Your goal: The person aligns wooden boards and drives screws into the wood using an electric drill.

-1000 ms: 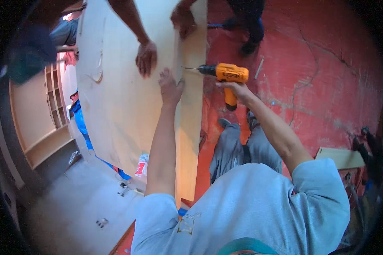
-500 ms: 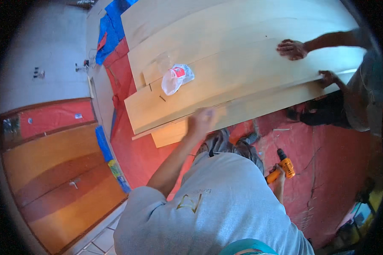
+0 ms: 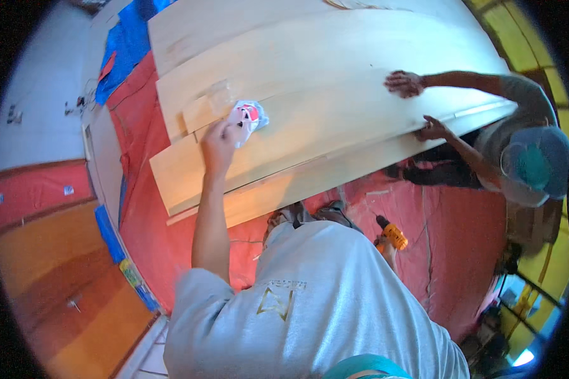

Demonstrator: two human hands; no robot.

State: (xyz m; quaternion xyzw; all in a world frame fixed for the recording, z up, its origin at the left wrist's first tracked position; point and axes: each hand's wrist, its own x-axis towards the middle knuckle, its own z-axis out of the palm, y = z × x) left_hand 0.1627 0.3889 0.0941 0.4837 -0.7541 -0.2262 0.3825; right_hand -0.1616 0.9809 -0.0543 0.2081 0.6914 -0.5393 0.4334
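My left hand (image 3: 219, 146) is closed at the near left edge of a clear plastic bag (image 3: 245, 123) with a red-and-white label. Its fingers are curled against the plastic, and their tips are partly hidden. The bag's contents are too small to make out. Under the bag lies a stack of pale wooden panels (image 3: 310, 136). My right hand (image 3: 386, 250) grips an orange cordless drill (image 3: 395, 236) low beside my body, its black chuck pointing up and to the left.
At the right, a co-worker (image 3: 529, 158) in a cap rests one hand flat on the top panel and the other at its near edge. A thin clear wrapper (image 3: 221, 93) lies beyond the bag. Red sheeting (image 3: 461, 234) covers the floor. Orange-brown panels (image 3: 51, 265) are at the left.
My left hand has moved left and away from me, from the panels' near edge to the plastic bag. The view has shifted right, bringing more of the co-worker into sight. The drill stays in my right hand.
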